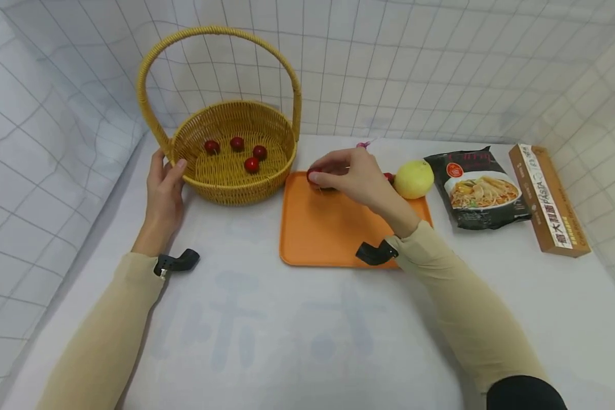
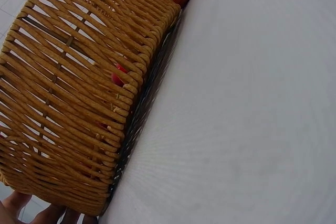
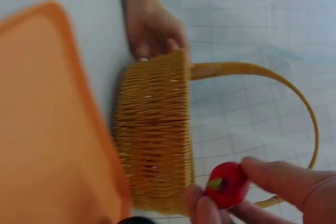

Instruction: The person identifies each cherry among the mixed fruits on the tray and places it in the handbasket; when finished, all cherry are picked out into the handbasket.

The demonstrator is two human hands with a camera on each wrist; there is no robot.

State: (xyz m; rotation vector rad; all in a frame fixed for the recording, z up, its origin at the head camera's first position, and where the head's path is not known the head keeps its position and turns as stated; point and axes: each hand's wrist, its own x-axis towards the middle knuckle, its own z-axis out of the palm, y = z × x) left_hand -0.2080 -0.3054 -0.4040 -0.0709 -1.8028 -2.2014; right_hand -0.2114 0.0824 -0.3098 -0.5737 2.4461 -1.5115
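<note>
A yellow wicker basket [image 1: 238, 193] with a tall arched handle stands at the back left, several small red fruits [image 1: 252, 165] lying inside. My left hand [image 1: 164, 196] holds the basket's left side, thumb at the rim beside the handle's foot. Over the far left corner of an orange tray [image 1: 318, 239], my right hand [image 1: 356, 176] pinches another small red fruit [image 3: 229, 184] between thumb and fingers. A short yellow-green stem on that fruit shows in the right wrist view. Part of the tray is hidden behind my right hand and forearm.
A pale yellow round fruit [image 1: 414, 179] sits at the tray's back right, with a bit of red [image 1: 389, 177] beside it. Farther right are a black noodle packet [image 1: 479, 188] and a long brown pasta box [image 1: 549, 199]. Gridded white sheeting [image 1: 389, 68] rises behind the table.
</note>
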